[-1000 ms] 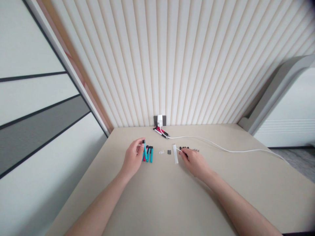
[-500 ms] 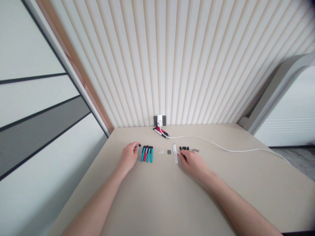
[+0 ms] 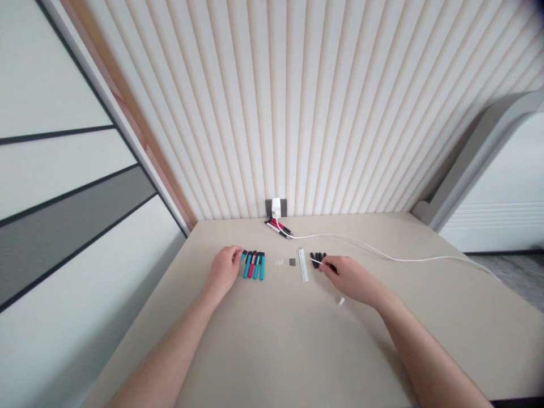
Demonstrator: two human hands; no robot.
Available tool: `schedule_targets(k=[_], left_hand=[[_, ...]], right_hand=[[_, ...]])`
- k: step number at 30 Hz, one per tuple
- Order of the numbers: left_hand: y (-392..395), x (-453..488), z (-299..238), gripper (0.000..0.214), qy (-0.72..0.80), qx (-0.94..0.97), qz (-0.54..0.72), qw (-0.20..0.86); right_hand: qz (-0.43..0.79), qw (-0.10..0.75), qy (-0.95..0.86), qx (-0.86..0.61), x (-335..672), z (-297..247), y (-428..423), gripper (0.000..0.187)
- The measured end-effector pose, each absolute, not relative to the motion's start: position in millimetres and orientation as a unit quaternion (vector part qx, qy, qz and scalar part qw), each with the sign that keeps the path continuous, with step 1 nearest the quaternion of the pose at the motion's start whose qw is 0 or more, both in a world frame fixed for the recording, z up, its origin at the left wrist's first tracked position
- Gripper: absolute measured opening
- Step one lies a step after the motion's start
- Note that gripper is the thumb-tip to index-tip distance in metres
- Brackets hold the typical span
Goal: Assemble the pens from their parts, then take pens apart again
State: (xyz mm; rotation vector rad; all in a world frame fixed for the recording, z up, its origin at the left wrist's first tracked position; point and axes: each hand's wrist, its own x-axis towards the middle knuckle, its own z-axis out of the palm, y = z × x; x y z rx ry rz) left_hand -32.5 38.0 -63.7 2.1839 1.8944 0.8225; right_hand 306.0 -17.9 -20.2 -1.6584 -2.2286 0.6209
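the right hand (image 3: 345,275) is closed in a pinch on a thin white rod (image 3: 317,261), which sticks out past the fingertips, just beside a row of small black pieces (image 3: 318,259). the left hand (image 3: 223,270) is curled, its fingers (image 3: 235,255) at the dark end of a teal marker (image 3: 243,256); whether they grip it cannot be told. just right of it lie 4 more markers (image 3: 254,266), teal and red, side by side. between the hands sit a white strip (image 3: 303,265), a small dark square (image 3: 292,262) and tiny white pieces (image 3: 279,262). a white scrap (image 3: 341,301) lies below the right hand. at the far edge of the beige tabletop (image 3: 297,351), a few pens (image 3: 278,228) lie by a white plug (image 3: 276,207), whose white cable (image 3: 382,255) runs off to the right.
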Motion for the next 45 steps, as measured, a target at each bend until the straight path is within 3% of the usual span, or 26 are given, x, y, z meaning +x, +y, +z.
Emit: schedule_targets(k=[5, 9, 16, 23, 29, 38, 45], left_hand=[[37.9, -32.6, -62.9, 0.021, 0.64, 0.725, 0.252, 0.047], [36.4, -31.9, -61.0, 0.021, 0.643, 0.731, 0.228, 0.03], [34.5, -26.9, -53.5, 0.02, 0.665, 0.725, 0.18, 0.005], [26.2, -29.6, -39.7, 0.027, 0.702, 0.705, 0.102, 0.001], [18.4, -25.0, -33.4, 0.028, 0.71, 0.701, 0.062, 0.001], [17.1, -19.9, -34.7, 0.025, 0.689, 0.723, 0.056, 0.015], [10.2, -15.3, -29.0, 0.024, 0.698, 0.712, 0.073, -0.007]], right_hand=[[0.259, 0.118, -0.778, -0.559, 322.4, -11.6, -20.2, 0.023], [0.324, 0.052, -0.774, -0.541, 332.4, -8.6, -25.5, 0.007], [0.35, -0.013, -0.771, -0.531, 342.6, -10.1, -26.6, 0.02], [0.358, -0.029, -0.769, -0.529, 337.8, -13.3, -22.0, 0.01], [0.333, 0.015, -0.787, -0.519, 332.2, -15.9, -21.9, 0.012], [0.259, 0.178, -0.77, -0.556, 300.7, -24.4, -19.5, 0.022], [0.284, 0.285, -0.695, -0.596, 279.4, -39.7, -17.3, 0.024]])
